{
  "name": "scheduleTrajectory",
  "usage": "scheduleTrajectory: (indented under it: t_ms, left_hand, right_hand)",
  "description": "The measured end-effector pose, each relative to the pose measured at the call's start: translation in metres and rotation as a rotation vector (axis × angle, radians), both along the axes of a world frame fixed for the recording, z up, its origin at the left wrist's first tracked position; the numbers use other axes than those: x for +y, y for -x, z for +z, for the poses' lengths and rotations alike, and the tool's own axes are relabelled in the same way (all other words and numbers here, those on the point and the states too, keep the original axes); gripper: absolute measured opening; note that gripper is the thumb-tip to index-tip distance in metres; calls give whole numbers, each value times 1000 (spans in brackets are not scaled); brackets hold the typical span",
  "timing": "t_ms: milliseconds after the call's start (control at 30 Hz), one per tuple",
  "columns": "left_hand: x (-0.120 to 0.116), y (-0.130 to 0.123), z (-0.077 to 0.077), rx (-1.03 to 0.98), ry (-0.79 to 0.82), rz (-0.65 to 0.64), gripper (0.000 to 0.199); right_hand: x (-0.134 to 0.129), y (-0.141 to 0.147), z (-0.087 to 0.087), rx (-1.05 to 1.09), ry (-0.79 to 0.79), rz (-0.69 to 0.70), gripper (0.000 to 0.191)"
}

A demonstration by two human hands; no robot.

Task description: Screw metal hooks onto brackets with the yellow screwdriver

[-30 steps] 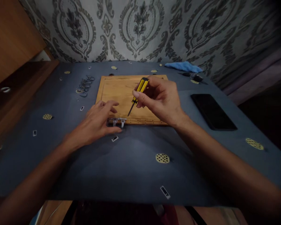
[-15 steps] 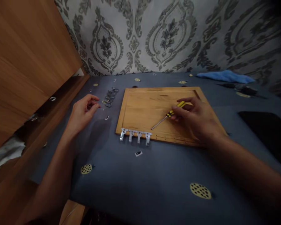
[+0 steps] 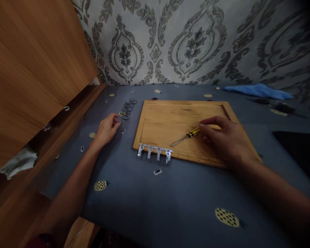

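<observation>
My right hand holds a screwdriver by its yellow-and-black handle. The shaft slants down leftward over a wooden board, its tip close to the near edge. Several silver metal clips sit in a row along that edge at the left, jutting past it. Small dark holes run on to their right. Left of the board, my left hand rests low over the cloth with thumb and fingertips drawn together. Whatever is between them is too small to name. Just beyond lie several metal rings or clamps in a row.
Blue-grey cloth with pineapple prints covers the surface. A wooden cabinet stands on the left, with a crumpled pale piece on its ledge. At right are a blue cloth, a dark tool and a black flat object.
My left hand has moved slightly right, and its fingertips have come down toward a tiny item on the cloth. The screwdriver stays in my right hand, lying a little flatter. The view has shifted.
</observation>
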State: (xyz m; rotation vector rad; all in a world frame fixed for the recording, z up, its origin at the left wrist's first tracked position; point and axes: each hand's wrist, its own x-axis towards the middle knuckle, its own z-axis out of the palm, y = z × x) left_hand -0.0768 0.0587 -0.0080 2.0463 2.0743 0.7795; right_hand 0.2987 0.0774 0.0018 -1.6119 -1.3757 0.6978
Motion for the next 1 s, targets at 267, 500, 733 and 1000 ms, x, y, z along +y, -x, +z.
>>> scheduleTrajectory:
  t_ms: [267, 500, 733, 1000]
  left_hand:
    - [7, -5, -16, 82, -7, 55, 24]
    - [14, 1, -17, 99, -24, 34, 17]
    - [13, 2, -14, 71, -36, 38, 8]
    - [-23, -51, 24, -181, -153, -46, 11]
  right_hand:
    - [-2, -4, -6, 117, -50, 5, 5]
    - [-27, -2, -5, 72, -247, 178, 11]
    - [-58, 5, 0, 47, -326, 269, 17]
    - [-89, 20, 3, 122, -329, 478, 12]
